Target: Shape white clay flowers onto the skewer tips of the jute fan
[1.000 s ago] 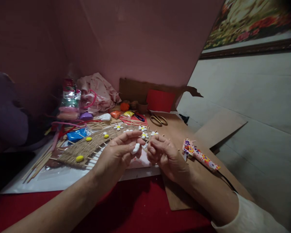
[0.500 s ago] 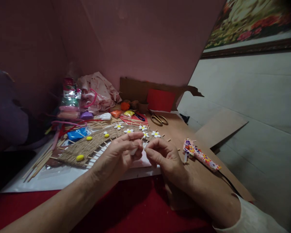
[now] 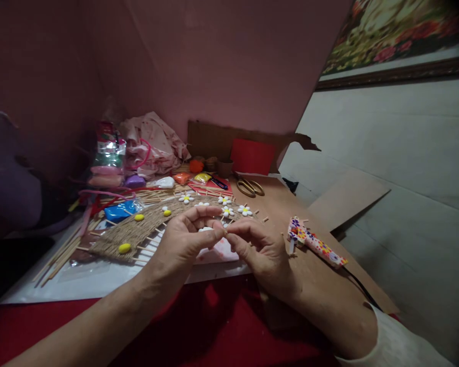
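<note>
Left hand [image 3: 180, 237] closed around small white piece [image 3: 205, 229], partly hidden behind thumb. Right hand [image 3: 268, 255] bent into pinch, very close to left fingertips; cannot tell what is pinched there. Both above near side of red-covered desk [image 3: 156, 329]. Just beyond hands: curved woven mat [image 3: 126, 232] with white flowers [image 3: 244, 210] and yellow ovals [image 3: 124, 248]. On right, over cardboard [image 3: 270, 196]: flower-patterned glue gun [image 3: 315, 244]; farther, scissors [image 3: 250, 188]. Left, beside mat: blue bag [image 3: 118, 210].
</note>
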Tool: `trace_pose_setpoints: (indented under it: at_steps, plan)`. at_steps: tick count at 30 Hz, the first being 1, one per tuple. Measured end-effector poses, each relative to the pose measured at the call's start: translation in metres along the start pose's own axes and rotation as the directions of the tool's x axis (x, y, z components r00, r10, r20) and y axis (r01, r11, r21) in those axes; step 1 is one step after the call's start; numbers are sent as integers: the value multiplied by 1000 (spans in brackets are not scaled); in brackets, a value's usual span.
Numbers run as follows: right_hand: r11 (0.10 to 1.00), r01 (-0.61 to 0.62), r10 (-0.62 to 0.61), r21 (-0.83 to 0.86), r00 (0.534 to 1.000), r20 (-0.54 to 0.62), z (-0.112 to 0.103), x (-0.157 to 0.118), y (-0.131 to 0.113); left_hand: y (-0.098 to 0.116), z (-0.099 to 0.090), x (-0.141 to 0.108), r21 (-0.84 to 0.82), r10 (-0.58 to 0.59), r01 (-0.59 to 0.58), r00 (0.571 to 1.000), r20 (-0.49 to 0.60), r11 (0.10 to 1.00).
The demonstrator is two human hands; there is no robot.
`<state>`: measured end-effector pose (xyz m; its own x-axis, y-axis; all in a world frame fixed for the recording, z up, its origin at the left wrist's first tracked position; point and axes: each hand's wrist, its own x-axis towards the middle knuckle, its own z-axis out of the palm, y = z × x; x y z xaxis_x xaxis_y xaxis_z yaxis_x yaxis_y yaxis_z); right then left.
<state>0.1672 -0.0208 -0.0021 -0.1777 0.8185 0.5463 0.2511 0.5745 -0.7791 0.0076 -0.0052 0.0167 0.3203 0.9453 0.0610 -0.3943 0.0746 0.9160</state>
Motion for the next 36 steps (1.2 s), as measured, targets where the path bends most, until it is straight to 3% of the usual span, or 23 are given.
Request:
trace_pose_setpoints:
  at_steps: [6, 12, 17, 20, 23, 25, 27, 29, 32, 36]
  plan:
    - [969, 146, -149, -200, 989, -4, 1, 0, 1, 2, 5, -1, 143, 41, -31, 997, -64, 989]
    - [864, 249, -222, -437, 968, 112, 1, -2, 5, -4, 6, -2, 351, 157, -108, 981, -115, 930]
    - [786, 251, -235, -565, 967, 101, -2, -1, 8, -5, 7, -4, 280, 74, -50, 994, -77, 959]
    - [798, 174, -243, -577, 969, -45, -6, 4, 10, -2, 8, -6, 191, 0, 14, 997, -73, 982]
    - [922, 40, -122, -384, 974, -191, -8, 9, 12, 0, 6, -4, 65, -47, 54, 993, -108, 996]
    - [994, -97, 91, -47, 989, -116, -7, 12, 12, 1, 5, -1, -24, -69, 66, 987, -144, 998]
    - [936, -238, 241, 258, 970, 20, -5, 13, 12, 1, 3, 1, -87, -80, 66, 984, -162, 994]
    - [850, -309, 295, 426, 950, 100, -3, 13, 11, 1, 3, 1, -99, -78, 63, 984, -158, 993]
    - [815, -304, 290, 493, 951, 108, -1, 12, 10, -1, 4, 0, -41, -50, 43, 986, -162, 998]
    - [876, -233, 239, 423, 970, 40, 1, 9, 6, -5, 1, -1, 0, -28, 28, 987, -155, 1000]
